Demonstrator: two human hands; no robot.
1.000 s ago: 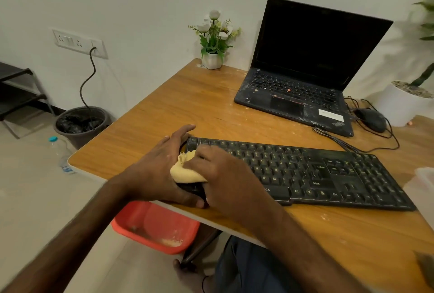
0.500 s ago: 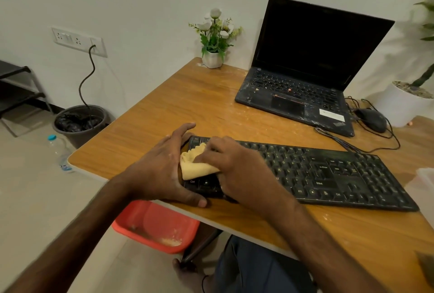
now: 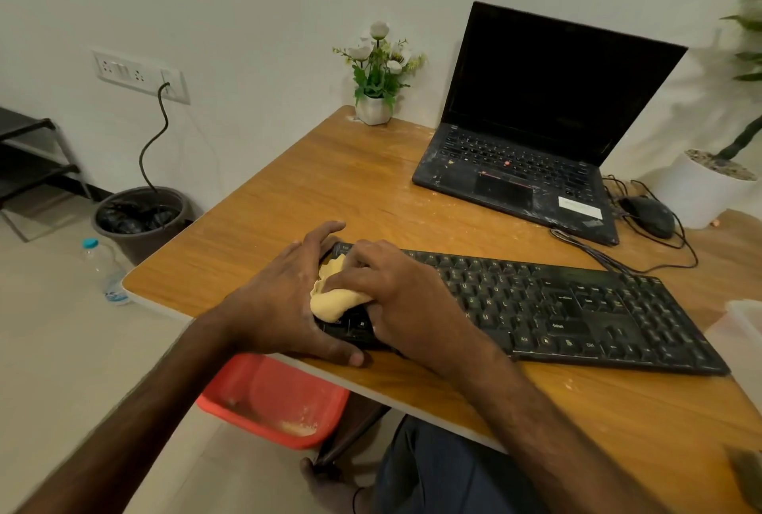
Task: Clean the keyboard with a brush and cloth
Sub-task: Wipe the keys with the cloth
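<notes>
At the desk's front-left corner, the left hand lies flat against the black keyboard's left end, steadying it. The right hand bunches a yellow cloth on the leftmost keys; the remaining keys probably still need wiping.

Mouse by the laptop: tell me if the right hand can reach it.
Probably yes: only the keyboard and loose cables lie before the mouse, but the right hand is gripping the cloth.
</notes>
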